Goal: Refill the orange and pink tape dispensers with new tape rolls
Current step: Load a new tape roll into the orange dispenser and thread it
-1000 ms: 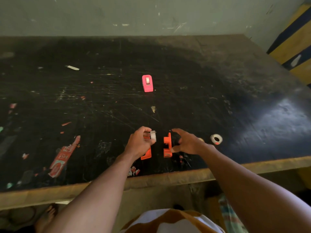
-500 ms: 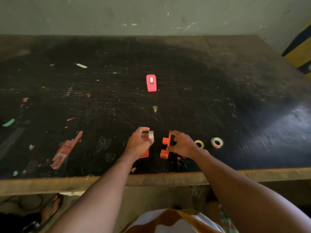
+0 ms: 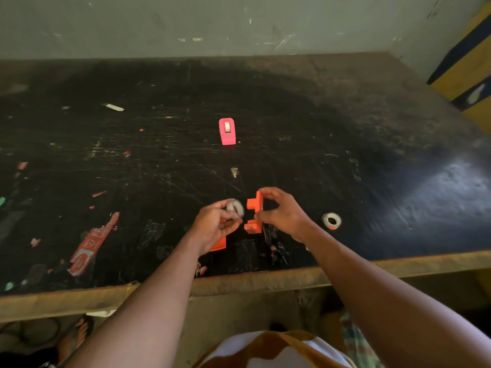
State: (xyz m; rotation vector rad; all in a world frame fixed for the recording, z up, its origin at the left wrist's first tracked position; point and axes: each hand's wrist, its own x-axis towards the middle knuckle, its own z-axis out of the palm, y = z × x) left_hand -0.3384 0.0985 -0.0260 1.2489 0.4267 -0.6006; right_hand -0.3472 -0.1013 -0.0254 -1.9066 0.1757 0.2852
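Left hand is pinching a tape roll beside the orange dispenser half, which the right hand is gripping.

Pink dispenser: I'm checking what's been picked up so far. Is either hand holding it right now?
No, the pink dispenser stands alone farther back on the table, while both hands work near the front edge.

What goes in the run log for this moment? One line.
left hand: tape roll | right hand: orange dispenser half | pink dispenser: untouched
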